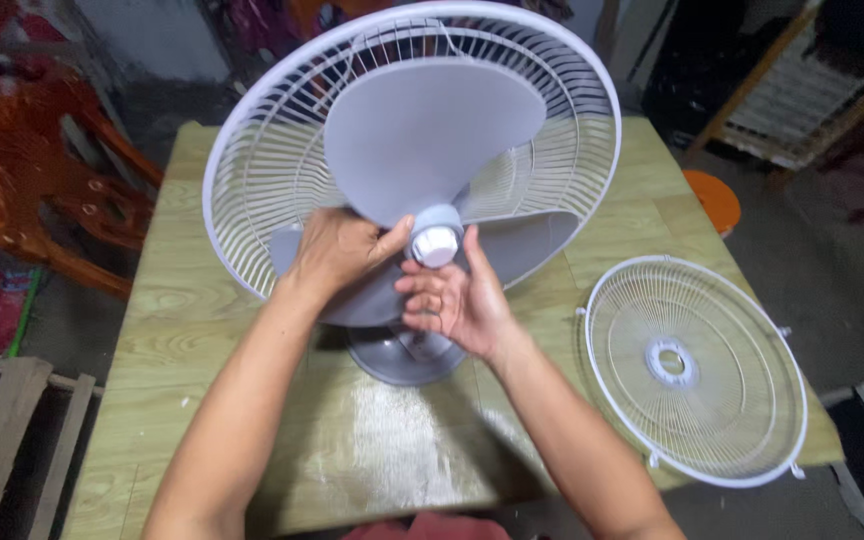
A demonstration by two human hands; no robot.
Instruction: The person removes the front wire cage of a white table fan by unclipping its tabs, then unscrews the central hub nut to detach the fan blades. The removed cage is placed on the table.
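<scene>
A table fan stands on a wooden table [202, 300], its front grille off. Its grey blades [422, 130] sit inside the white rear grille [252, 160], above a grey round base [392, 360]. My left hand [337, 250] grips the blade hub beside the white round cap [436, 245], thumb against it. My right hand [457, 295] has its fingers on the cap from below and the right. The removed white front grille [697, 370] lies flat on the table at the right.
An orange plastic chair [42, 170] stands left of the table. A small orange stool [714, 200] is at the right. Wooden pallet slats [2, 430] lie at the lower left, and a wooden frame [802, 90] at the upper right.
</scene>
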